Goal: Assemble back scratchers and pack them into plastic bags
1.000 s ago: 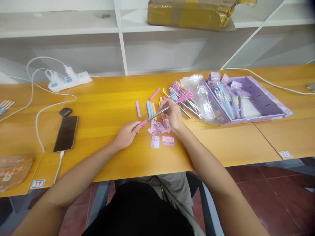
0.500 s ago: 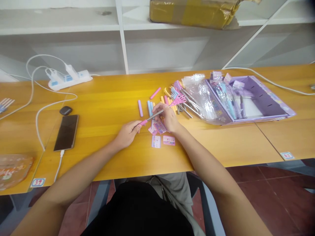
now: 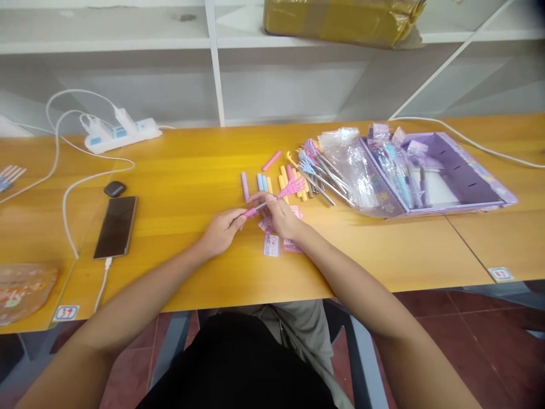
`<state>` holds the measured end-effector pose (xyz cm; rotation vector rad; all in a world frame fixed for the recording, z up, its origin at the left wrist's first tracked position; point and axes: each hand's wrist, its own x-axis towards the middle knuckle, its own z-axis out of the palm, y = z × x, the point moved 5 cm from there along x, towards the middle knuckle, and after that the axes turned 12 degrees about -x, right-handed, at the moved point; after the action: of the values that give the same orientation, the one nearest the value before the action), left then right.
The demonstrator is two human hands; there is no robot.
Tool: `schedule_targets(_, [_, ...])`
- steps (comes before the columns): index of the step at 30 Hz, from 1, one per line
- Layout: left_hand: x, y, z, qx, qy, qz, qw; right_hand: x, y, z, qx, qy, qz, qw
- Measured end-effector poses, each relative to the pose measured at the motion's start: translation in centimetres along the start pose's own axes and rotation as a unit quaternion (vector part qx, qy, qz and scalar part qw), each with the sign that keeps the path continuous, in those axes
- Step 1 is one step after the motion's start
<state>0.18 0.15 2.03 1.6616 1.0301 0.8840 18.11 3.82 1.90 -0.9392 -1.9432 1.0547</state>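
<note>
A pink back scratcher (image 3: 292, 187) with a metal rod is held between both hands, its hand-shaped head pointing up and right. My left hand (image 3: 222, 232) is closed on its pink handle. Around the rod near the head, my right hand (image 3: 279, 215) has its fingers closed. Small printed cards (image 3: 271, 245) lie below and partly under my right hand. Just beyond my hands are a purple tube (image 3: 244, 186), blue tubes (image 3: 260, 182), yellow tubes (image 3: 283, 180) and a pink tube (image 3: 271, 161). More back scratchers (image 3: 326, 170) with metal rods lie to their right.
Clear plastic bags (image 3: 351, 167) lie beside a purple box (image 3: 466, 170) holding wrapped items. At the left are a phone (image 3: 114, 228), a black case (image 3: 114, 189), a white power strip (image 3: 123, 136) and cables. Behind the table stands a shelf with a taped carton (image 3: 340, 21).
My right hand has moved left and slightly down along the rod, towards my left hand. The scratcher's head now sits nearer my left hand, with less rod showing.
</note>
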Motion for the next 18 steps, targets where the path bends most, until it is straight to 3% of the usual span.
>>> schedule_targets(10, [0.1,0.0,0.0,-0.027,0.002,0.006,1.000,-0.4,-0.1,0.8,-0.027,-0.017,0.013,0.999])
schedule_targets(18, [0.3,0.1,0.0,-0.080,-0.007,-0.006,0.997,-0.2,-1.1,0.4,-0.083,0.007,-0.002,0.997])
